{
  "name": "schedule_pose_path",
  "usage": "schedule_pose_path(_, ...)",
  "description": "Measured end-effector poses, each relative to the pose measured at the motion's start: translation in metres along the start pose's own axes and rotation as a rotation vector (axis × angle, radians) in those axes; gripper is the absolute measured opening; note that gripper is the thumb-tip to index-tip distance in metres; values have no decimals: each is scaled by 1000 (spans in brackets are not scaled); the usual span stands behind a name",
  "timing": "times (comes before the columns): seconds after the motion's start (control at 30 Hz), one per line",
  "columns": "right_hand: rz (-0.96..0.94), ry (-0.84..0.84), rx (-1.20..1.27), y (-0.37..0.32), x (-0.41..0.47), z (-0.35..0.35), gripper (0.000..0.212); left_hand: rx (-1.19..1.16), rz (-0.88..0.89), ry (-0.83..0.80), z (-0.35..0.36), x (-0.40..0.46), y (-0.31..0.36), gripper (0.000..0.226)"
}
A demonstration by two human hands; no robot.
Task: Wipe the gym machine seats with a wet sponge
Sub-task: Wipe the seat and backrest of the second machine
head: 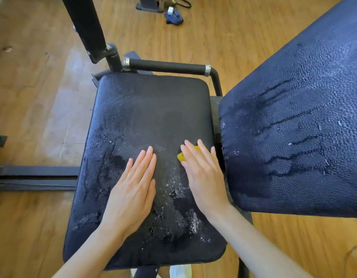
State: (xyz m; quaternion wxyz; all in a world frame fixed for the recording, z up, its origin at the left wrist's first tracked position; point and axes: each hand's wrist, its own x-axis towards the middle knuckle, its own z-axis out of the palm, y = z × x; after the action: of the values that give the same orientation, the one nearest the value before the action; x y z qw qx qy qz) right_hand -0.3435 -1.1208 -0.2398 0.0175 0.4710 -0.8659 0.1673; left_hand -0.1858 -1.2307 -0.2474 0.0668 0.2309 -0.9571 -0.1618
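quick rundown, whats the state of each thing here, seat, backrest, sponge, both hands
black padded vinyl seat: wet and foamy on the near half, far part drier
dark blue padded backrest: wet, drip streaks running across it
yellow sponge: on the seat, mostly hidden under the right hand
left hand: flat, fingers straight, resting on the seat
right hand: flat, pressing the sponge down

Both forearms are bare, sleeveless; left grip (133, 187) and right grip (203, 173) ungloved.
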Motion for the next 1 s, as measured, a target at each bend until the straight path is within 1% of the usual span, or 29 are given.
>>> schedule_pose_path(0.07,72,21,-8,2,39,7,37,-10,-28,11,-2,-12,-1,55)
schedule_pose_path(0.13,152,23,52,-5,48,10,39,-12,-64,23,-2,-22,-2,55)
schedule_pose_path(0.17,150,20,76,-10,37,9,40,-16,-82,24,-1,-27,-2,55)
schedule_pose_path(0.27,9,-21,79,-17,-16,1,40,-25,-123,37,0,-34,-1,55)
schedule_pose_path(0.33,-41,-23,69,-8,1,3,36,-32,-133,35,0,-34,0,55)
schedule_pose_path(0.43,64,-9,85,-12,58,14,36,-36,-156,37,1,-34,0,55)
schedule_pose_path(0.47,87,-15,93,-15,62,15,37,-31,-157,36,1,-34,-1,56)
schedule_pose_path(0.53,60,-36,98,-23,35,9,40,-35,-154,30,3,-36,-1,56)
schedule_pose_path(0.6,-37,-70,87,-26,-12,-2,44,-48,-163,27,3,-37,-1,56)
schedule_pose_path(0.63,-77,-93,80,-24,-22,-6,44,-51,-169,23,3,-37,-1,57)
schedule_pose_path(0.7,-97,-94,79,-18,2,2,42,-55,-166,25,3,-36,-1,56)
schedule_pose_path(0.77,-27,-55,96,-25,44,13,39,-58,-156,37,3,-36,-2,55)
schedule_pose_path(0.83,25,-35,93,-33,56,18,38,-57,-149,39,2,-35,-2,54)
schedule_pose_path(0.87,7,-39,72,-37,44,17,40,-60,-150,38,2,-35,-2,54)
schedule_pose_path(0.97,-166,-110,47,-34,-16,2,50,-63,-170,40,1,-36,0,54)
schedule_pose_path(1.0,-204,-117,45,-30,-17,0,51,-62,-175,41,1,-36,0,54)
